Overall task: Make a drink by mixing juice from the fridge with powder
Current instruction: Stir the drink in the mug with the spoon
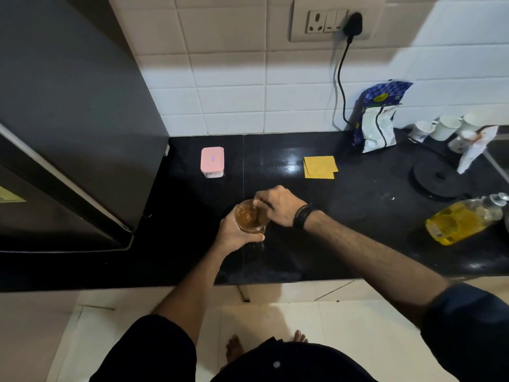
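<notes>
A clear glass (250,216) holding brown-orange liquid stands on the black counter (344,244), near its front edge. My left hand (234,235) wraps around the glass from the left and below. My right hand (279,205) sits just right of the rim, pinching the handle of a spoon (256,209) whose lower end dips into the liquid. A small container with a pink lid (212,160) rests farther back on the counter. A bottle of yellow liquid (462,220) lies on its side at the right.
The dark fridge (68,133) fills the left side, its door edge close to the glass. A yellow cloth (320,167), a blue-and-white pouch (378,119), a black kettle base (438,180) and white cups (446,128) occupy the back right. A black cord (341,86) hangs from the wall socket.
</notes>
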